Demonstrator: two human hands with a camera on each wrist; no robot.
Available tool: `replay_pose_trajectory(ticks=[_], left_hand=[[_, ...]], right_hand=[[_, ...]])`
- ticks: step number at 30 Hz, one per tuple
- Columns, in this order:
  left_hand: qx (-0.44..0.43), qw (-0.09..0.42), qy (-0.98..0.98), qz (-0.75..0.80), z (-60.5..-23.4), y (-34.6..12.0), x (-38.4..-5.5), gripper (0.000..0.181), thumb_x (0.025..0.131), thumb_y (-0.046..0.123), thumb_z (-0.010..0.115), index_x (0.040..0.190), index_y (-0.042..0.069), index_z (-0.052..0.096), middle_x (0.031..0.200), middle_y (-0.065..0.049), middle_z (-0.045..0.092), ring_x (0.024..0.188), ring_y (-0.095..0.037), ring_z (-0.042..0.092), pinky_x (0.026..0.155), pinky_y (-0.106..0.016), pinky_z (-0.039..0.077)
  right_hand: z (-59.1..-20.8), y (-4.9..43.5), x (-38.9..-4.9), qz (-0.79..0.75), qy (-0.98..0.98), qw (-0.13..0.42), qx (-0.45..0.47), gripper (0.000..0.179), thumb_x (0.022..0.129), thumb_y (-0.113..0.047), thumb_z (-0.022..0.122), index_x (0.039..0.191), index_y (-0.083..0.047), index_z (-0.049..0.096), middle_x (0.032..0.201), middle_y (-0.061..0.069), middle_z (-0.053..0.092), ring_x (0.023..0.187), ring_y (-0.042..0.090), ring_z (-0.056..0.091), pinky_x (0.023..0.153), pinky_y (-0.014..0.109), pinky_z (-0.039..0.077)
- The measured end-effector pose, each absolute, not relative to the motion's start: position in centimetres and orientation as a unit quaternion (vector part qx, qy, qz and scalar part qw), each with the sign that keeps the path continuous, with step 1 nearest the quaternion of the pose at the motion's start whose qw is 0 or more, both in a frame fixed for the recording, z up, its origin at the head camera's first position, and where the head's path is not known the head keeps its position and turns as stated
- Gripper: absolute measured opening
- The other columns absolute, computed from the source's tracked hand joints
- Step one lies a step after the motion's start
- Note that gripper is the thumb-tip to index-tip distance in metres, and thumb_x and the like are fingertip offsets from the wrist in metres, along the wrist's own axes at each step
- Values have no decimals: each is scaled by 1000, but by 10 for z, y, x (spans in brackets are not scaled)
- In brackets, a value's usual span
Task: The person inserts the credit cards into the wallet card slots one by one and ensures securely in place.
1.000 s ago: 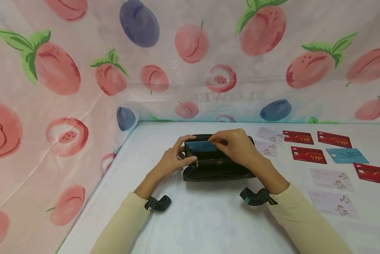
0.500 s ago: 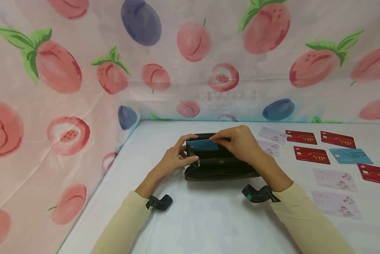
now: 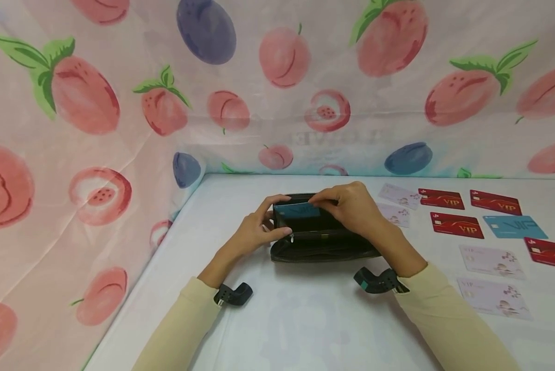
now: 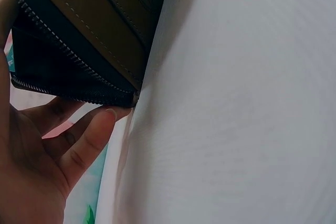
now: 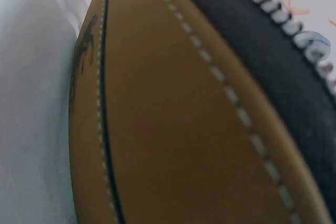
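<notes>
An unzipped zip-around wallet (image 3: 325,253), dark inside with brown stitched outer panels, stands spread on the white table in the head view. My left hand (image 3: 254,229) grips its left end, the thumb over the near side and fingers at the far side. In the left wrist view, the left hand (image 4: 52,150) is at the zipped corner of the wallet (image 4: 105,30). A blue VIP card (image 3: 296,211) sits partly inside the far compartment. My right hand (image 3: 353,208) pinches the card's top edge near its right end. The wallet's brown outside (image 5: 157,108) fills the right wrist view, which hides that hand.
Right of the wallet lie several red VIP cards (image 3: 457,225), another blue card (image 3: 514,227) and several pale floral cards (image 3: 494,298). Two of the pale cards (image 3: 393,214) lie close beside the right hand. A fruit-print cloth (image 3: 258,118) hangs behind and left.
The right fingers have shifted slightly on the card's top edge, and the card's blue face with its lettering shows more clearly. The left hand keeps its hold. The whole head view has drifted slightly.
</notes>
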State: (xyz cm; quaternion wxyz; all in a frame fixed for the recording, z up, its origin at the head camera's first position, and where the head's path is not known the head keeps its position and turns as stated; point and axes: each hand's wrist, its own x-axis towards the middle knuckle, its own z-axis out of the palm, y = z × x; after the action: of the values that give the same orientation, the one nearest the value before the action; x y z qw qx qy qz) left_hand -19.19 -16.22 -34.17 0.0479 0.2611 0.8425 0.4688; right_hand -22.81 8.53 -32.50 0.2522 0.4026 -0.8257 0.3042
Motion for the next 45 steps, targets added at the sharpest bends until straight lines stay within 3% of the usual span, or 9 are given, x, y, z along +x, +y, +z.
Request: replay_pose_trajectory(ticks=[5,12,18,24,38,45], left_hand=[[259,53,838,477,-341,-162,-192,61,91,14,65,144,18,34,92,-11,65,78,-30,66,59,-35,50],[251,62,832,490,-358,-166,-202,64,92,14,65,146,23,32,97,-14,65,79,-31,67,62,-54,50],[249,56,835,488,-376,-169,-212,66,92,21,66,146,36,31,100,-9,66,78,-23,67,60,-49,50],[253,46,837,484,-377,-170,-212,62,91,32,67,141,46,33,98,-5,66,76,-18,67,58,-40,50],[252,42,836,485,-377,-169,-213,60,90,39,66,139,50,33,95,-2,67,74,-16,67,54,-40,50],[245,50,838,485,-376,-169,-212,60,90,41,66,139,51,32,99,-2,67,75,-16,67,53,-40,50]], right_hand=[[-324,86,-226,292,-841,230,394,11,78,-4,78,88,-9,78,80,3,72,71,18,69,63,34,55],[-324,88,-224,267,-850,215,399,15,80,-4,77,94,-10,78,86,4,73,75,19,69,65,35,55],[-328,90,-225,260,-849,208,410,23,82,-4,75,103,-14,77,86,2,70,69,15,64,59,32,51],[-329,90,-223,257,-854,204,405,23,82,-4,75,102,-14,77,87,1,69,69,15,62,59,31,49],[-329,91,-223,258,-854,172,417,22,85,-2,72,103,-14,76,76,-4,60,59,8,49,54,28,42],[-330,92,-225,267,-843,172,434,18,83,-1,73,97,-11,77,78,-3,62,63,9,53,55,29,44]])
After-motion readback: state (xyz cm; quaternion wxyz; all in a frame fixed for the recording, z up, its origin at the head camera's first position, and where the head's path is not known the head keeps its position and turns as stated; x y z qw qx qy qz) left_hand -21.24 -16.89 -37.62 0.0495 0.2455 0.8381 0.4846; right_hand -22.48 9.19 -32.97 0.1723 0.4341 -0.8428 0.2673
